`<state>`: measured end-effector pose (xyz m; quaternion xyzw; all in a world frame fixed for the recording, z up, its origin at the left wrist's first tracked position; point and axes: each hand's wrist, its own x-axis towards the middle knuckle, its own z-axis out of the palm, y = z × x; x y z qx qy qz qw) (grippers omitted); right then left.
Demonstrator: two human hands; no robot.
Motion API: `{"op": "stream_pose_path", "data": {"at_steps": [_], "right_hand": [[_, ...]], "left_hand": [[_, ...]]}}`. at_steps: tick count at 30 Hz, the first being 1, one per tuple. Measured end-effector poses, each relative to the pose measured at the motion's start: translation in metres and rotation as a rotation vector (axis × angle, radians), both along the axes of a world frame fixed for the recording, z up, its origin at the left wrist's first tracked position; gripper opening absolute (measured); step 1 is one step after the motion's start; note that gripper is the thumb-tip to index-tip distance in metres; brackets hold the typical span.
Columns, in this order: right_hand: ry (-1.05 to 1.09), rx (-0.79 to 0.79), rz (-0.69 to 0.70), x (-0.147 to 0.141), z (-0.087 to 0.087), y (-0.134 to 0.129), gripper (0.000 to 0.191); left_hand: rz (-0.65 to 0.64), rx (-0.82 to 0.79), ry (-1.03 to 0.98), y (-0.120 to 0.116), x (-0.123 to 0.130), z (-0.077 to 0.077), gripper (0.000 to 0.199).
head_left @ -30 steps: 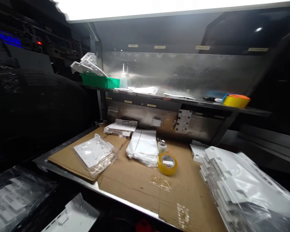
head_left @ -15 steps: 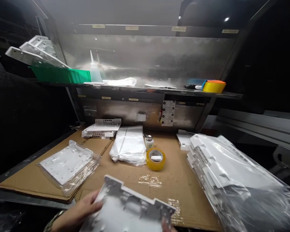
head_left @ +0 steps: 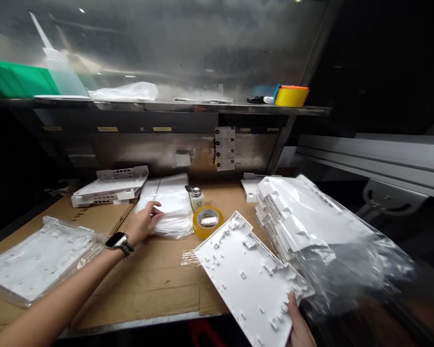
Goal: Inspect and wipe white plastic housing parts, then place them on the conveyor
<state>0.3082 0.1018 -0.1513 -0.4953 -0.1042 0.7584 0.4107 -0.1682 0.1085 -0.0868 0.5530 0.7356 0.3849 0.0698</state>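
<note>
My right hand [head_left: 299, 320] grips a white plastic panel [head_left: 248, 274] by its lower right edge. The panel tilts above the front of the table, its side with small clips and posts facing up. On the left, my left hand [head_left: 144, 221] is at the near left part of a stack of clear plastic bags [head_left: 173, 200]. Its fingers are bent but apart, touching the top bags; no bag is lifted. A roll of yellow tape [head_left: 217, 214] lies right of the bags, in front of a small bottle [head_left: 196, 198] with a metal top.
A bagged panel [head_left: 39, 255] lies at left, with bare panels [head_left: 112, 185] behind it. Bagged panels [head_left: 311, 217] form a high pile at right. Cardboard [head_left: 159, 284] covers the table. Above runs a shelf [head_left: 166, 107] with a green bin [head_left: 18, 79] and a squeeze bottle [head_left: 63, 72].
My left hand has let go of the panel and moved forward to the bags. The panel has swung right and turned in my right hand. The view has shifted right and closer.
</note>
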Motion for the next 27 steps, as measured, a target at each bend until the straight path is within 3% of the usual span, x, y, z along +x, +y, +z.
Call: {"op": "stream_pose_path", "data": {"at_steps": [4, 8, 13, 20, 23, 27], "right_hand": [[0.084, 0.021, -0.123, -0.009, 0.011, -0.002, 0.098], [0.084, 0.032, -0.162, -0.012, 0.016, -0.004, 0.094], [0.088, -0.006, -0.146, -0.012, 0.017, -0.003, 0.091], [0.198, 0.055, 0.012, -0.036, 0.042, 0.0, 0.088], [0.201, 0.169, 0.127, -0.068, 0.052, 0.007, 0.074], [0.214, 0.435, 0.398, -0.131, 0.065, 0.019, 0.06]], "left_hand": [[0.034, -0.099, -0.194, 0.009, -0.024, 0.017, 0.062], [-0.001, -0.201, -0.439, 0.014, -0.041, 0.027, 0.066], [0.024, -0.122, -0.538, 0.013, -0.036, 0.031, 0.069], [-0.028, -0.097, -0.504, 0.004, -0.006, 0.047, 0.07], [-0.127, -0.099, -0.514, -0.001, 0.01, 0.052, 0.064], [-0.258, -0.088, -0.541, -0.004, 0.032, 0.052, 0.052]]}}
